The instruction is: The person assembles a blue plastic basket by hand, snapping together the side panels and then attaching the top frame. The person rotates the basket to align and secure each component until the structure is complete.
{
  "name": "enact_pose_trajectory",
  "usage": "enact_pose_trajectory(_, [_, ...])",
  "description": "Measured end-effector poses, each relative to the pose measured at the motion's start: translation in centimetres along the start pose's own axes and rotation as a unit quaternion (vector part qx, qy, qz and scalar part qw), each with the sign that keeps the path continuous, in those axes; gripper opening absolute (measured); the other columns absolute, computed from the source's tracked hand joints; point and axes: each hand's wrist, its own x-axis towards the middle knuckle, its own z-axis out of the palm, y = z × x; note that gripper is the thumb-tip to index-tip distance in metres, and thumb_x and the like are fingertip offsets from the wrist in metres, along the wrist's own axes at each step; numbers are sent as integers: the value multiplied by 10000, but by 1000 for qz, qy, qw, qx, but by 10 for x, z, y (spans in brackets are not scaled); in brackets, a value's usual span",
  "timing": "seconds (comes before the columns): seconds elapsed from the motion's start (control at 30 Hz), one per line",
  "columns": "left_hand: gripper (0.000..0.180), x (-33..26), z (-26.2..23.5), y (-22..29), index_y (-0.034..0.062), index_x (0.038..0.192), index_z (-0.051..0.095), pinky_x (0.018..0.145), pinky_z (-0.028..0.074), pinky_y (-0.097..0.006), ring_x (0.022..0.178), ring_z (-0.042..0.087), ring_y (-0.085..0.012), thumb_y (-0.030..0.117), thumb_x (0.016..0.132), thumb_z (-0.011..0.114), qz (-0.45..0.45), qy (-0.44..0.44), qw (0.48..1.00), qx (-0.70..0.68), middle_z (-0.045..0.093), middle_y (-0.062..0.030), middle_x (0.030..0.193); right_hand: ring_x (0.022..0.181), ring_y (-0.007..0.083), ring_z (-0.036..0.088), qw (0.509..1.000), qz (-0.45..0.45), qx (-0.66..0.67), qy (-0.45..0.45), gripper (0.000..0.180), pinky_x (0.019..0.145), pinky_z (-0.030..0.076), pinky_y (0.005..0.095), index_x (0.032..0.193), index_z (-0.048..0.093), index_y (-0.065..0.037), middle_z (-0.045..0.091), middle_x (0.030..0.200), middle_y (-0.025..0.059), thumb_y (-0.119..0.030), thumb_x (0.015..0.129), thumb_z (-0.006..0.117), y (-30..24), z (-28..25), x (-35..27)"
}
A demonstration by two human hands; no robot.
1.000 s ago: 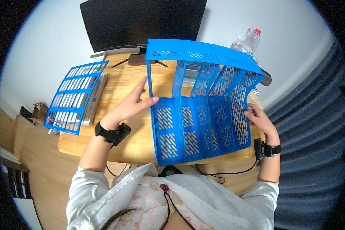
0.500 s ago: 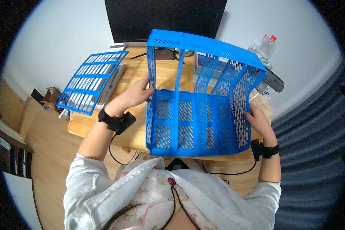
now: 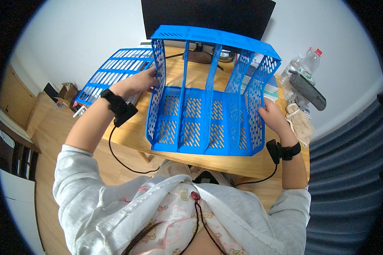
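Note:
A blue plastic file rack [image 3: 206,148] with slotted walls and upright dividers is between my hands over the front of the wooden desk. My left hand [image 3: 144,80] is closed on its left side wall, fingers partly hidden behind it. On the opposite side, my right hand [image 3: 274,115] grips the right wall, thumb on the outer face. Left of the rack, near my left forearm, lies a separate flat blue slotted panel [image 3: 110,74] on top of some pale things.
A dark monitor [image 3: 208,17] stands at the back of the desk [image 3: 191,159]. Books [image 3: 270,89] sit behind the rack's right side. Clear bottles [image 3: 310,63], a dark grey case [image 3: 307,90] and a beige cloth [image 3: 300,123] are at the right. A dark blue curtain [image 3: 344,178] hangs beside the desk.
Both hands have shifted the file rack slightly left and away from me, and it is turned a little. My view has also swung somewhat left. The grip on both sides stays.

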Motion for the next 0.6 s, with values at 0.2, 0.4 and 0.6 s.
enact_pose_trajectory(0.2, [555, 31, -7, -8, 78, 1364, 242, 772, 458, -282, 960, 514, -147, 11, 869, 484, 7, -30, 999, -19, 513, -57, 1152, 814, 397, 572, 999, 32, 7, 31, 264, 733, 448, 410, 975, 525, 51, 591, 879, 256, -87, 764, 448, -4, 4, -3])
enact_pose_trajectory(0.4, [511, 46, -4, -20, 97, 1330, 289, 688, 433, -258, 864, 507, -120, 20, 866, 488, 29, -13, 999, -12, 530, -34, 1076, 561, 172, 514, 998, 39, 29, 42, 212, 510, 386, 313, 959, 524, 18, 550, 655, 95, -142, 822, 497, -4, 10, -7])
enact_pose_trajectory(0.6, [536, 28, -4, -21, 54, 1344, 285, 822, 438, -265, 984, 522, -134, 121, 872, 531, 21, 8, 1000, 3, 533, -57, 1145, 548, 101, 506, 986, 135, 93, 3, 291, 483, 391, 238, 1054, 515, -17, 544, 656, 39, -250, 879, 529, -11, 2, -15])
